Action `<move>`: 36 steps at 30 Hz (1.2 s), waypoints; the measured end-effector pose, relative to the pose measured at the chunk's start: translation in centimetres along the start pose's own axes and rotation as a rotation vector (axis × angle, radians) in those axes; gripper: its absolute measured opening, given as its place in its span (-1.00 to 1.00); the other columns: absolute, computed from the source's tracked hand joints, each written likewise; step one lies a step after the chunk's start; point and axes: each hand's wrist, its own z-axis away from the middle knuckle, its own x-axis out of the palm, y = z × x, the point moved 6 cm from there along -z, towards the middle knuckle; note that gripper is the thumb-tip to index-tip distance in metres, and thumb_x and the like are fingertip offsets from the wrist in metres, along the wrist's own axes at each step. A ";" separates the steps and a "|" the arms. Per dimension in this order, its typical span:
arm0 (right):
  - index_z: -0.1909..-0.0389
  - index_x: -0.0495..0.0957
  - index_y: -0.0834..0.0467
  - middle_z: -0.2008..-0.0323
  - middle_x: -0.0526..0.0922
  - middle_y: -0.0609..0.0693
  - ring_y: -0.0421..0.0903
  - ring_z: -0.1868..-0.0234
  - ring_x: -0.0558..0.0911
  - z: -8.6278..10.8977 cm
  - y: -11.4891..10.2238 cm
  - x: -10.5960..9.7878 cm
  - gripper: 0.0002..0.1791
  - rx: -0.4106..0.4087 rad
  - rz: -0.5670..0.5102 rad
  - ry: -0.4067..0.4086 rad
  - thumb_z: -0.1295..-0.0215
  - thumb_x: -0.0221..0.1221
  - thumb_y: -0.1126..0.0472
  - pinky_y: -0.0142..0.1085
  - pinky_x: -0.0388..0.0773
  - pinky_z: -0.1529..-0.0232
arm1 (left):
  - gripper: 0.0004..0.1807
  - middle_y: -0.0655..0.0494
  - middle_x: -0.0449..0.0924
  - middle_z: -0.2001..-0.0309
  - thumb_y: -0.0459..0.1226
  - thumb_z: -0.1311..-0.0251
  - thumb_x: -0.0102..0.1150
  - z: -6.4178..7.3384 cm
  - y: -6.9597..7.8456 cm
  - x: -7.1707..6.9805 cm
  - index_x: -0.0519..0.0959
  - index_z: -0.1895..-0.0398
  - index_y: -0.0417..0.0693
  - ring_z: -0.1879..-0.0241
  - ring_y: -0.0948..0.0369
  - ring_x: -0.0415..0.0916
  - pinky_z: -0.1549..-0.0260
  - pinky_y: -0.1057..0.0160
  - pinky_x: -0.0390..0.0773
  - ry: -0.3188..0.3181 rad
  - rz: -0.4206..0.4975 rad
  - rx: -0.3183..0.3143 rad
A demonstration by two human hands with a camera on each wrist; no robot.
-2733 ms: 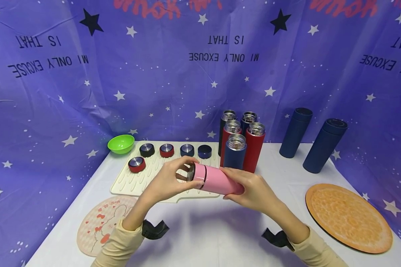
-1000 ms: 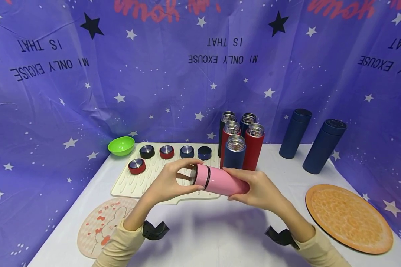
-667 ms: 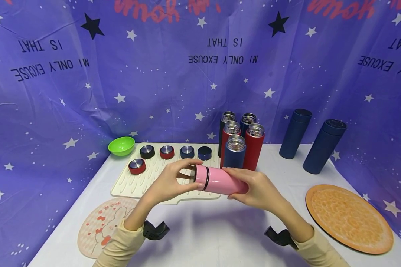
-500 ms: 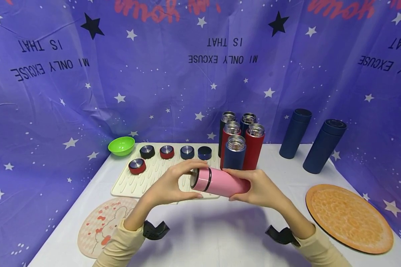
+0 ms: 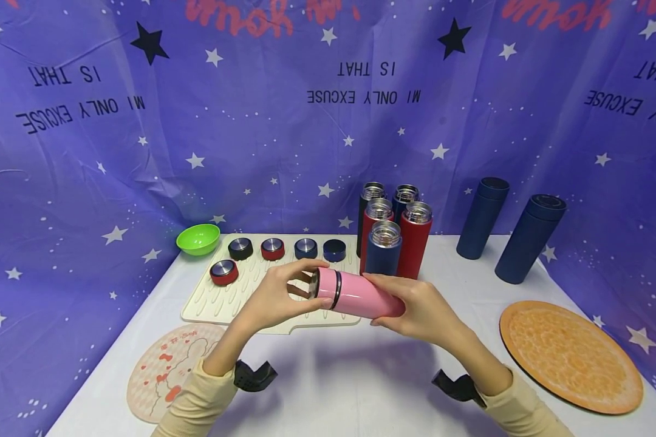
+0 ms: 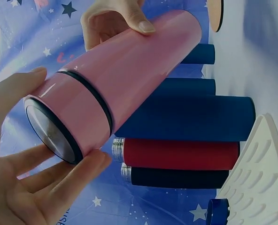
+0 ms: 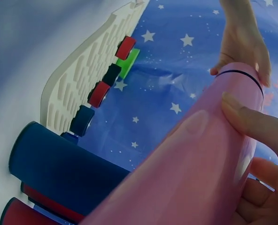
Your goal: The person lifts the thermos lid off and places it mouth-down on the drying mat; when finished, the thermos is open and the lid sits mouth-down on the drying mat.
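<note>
The head view is bright, the table (image 5: 355,388) softly shadowed; wrist views look dimmer.

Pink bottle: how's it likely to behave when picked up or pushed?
The pink bottle would probably roll if laid down, being round-sided. Its glossy sheen suggests a somewhat slippery surface. It's likely stiff: no dent shows where the right hand grips it.

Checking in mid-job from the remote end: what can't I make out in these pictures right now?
Pink bottle: inside hidden under its lid, all views.
Pink bottle's base: cut off by the bottom edge, right wrist view.
Front open blue bottle: lower end hidden behind the right hand and pink bottle, head view.
Round pink mat: partly covered by the left sleeve, head view.
</note>
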 end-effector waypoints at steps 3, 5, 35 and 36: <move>-0.18 0.55 0.07 -0.01 0.66 -0.02 -0.09 0.01 0.65 -0.1 -0.1 0.0 -0.17 -0.007 0.026 0.004 0.25 0.57 0.05 -0.13 0.62 0.04 | -0.38 0.21 0.60 0.05 -0.10 0.04 0.50 0.0 -0.1 0.0 0.51 -0.15 0.12 0.19 0.22 0.61 0.29 0.28 0.67 -0.010 -0.019 -0.010; -0.18 0.55 0.06 0.00 0.66 -0.04 -0.12 0.03 0.65 0.0 0.2 0.0 -0.18 0.005 0.001 -0.007 0.25 0.58 0.06 -0.15 0.62 0.05 | -0.32 0.19 0.56 -0.04 -0.10 0.05 0.50 -0.1 0.2 0.1 0.48 -0.20 0.08 0.09 0.22 0.57 0.21 0.26 0.66 -0.034 -0.045 0.040; -0.19 0.55 0.05 0.03 0.67 -0.05 -0.15 0.10 0.65 0.1 1.1 -0.2 -0.18 0.071 -0.017 -0.021 0.23 0.58 0.04 -0.18 0.64 0.10 | -0.37 -0.06 0.60 0.04 -0.41 0.11 0.50 0.0 3.3 -1.4 0.51 -0.13 -0.27 0.14 0.00 0.57 0.28 0.13 0.69 0.064 0.025 0.024; -0.19 0.55 0.05 0.03 0.67 -0.05 -0.15 0.10 0.65 0.1 1.2 -0.2 -0.18 0.074 -0.017 -0.023 0.23 0.58 0.04 -0.18 0.64 0.10 | -0.37 -0.06 0.60 0.04 -0.41 0.11 0.50 0.0 3.3 -1.5 0.51 -0.13 -0.27 0.14 0.01 0.57 0.28 0.14 0.69 0.065 0.018 0.024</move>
